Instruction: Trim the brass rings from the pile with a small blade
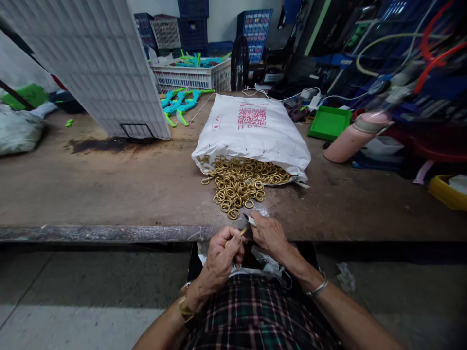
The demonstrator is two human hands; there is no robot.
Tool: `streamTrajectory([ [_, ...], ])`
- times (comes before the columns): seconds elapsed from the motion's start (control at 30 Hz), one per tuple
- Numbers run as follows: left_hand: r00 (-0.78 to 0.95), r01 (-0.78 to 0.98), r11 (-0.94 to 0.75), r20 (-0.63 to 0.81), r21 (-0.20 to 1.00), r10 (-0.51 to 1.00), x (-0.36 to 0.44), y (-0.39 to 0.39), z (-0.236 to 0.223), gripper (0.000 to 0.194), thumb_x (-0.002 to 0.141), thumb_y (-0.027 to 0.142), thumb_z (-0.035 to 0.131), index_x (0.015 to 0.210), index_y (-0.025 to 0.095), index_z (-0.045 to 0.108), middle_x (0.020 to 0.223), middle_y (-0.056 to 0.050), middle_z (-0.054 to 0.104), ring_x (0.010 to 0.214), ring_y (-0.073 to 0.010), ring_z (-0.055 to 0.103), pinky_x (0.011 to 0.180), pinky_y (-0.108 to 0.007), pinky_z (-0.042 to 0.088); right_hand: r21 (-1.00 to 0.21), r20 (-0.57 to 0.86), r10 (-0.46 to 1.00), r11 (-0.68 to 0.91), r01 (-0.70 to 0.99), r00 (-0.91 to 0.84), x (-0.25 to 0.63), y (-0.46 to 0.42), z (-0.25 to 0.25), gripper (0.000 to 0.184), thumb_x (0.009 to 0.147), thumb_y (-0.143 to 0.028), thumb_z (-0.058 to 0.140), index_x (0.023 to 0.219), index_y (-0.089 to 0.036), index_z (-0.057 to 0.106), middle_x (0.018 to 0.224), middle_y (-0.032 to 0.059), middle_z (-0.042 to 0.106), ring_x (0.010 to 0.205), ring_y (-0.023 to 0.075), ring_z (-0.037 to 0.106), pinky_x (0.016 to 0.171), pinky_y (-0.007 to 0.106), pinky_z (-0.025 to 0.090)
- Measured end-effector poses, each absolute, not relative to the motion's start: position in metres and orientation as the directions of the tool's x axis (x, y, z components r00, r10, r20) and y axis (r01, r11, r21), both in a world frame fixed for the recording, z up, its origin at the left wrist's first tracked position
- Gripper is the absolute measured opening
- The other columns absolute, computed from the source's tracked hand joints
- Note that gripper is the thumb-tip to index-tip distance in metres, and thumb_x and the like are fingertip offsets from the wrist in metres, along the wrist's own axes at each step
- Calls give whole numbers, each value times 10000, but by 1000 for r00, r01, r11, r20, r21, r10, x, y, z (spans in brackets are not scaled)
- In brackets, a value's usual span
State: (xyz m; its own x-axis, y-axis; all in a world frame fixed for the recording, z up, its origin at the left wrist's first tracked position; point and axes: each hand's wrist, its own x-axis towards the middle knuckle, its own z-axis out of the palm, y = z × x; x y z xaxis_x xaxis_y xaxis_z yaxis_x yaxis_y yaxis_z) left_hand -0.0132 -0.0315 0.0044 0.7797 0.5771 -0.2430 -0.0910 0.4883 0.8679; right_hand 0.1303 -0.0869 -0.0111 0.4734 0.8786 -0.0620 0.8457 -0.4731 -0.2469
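My left hand (222, 255) is closed in a pinch on a gold ring (241, 232) at the near edge of the workbench (109, 194). Close beside it, my right hand (269, 233) is closed around a small metal blade (249, 219), whose tip points at the ring. Just beyond my hands lies a heap of gold rings (239, 182), spilling from the open mouth of a white sack (251, 133) with red print. Under my hands, in my lap, sits a dark container with a clear plastic bag (268, 262).
A large white ribbed panel (95, 58) leans on the bench at left. Turquoise plastic parts (182, 103) and a white crate (191, 75) stand behind it. A green tray (329, 122), a pink bottle (352, 138) and a yellow tub (448, 192) are at right.
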Motion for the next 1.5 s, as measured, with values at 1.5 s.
streamTrajectory([
  [1.5, 799, -39, -401, 269, 915, 537, -11, -10, -22, 221, 822, 202, 466, 995, 162, 596, 896, -73, 657, 791, -157, 590, 735, -273, 448, -779, -531, 845, -455, -432, 67, 119, -90, 1, 157, 640, -211, 499, 787, -195, 447, 473, -111, 414, 311, 4, 169, 320, 152, 110],
])
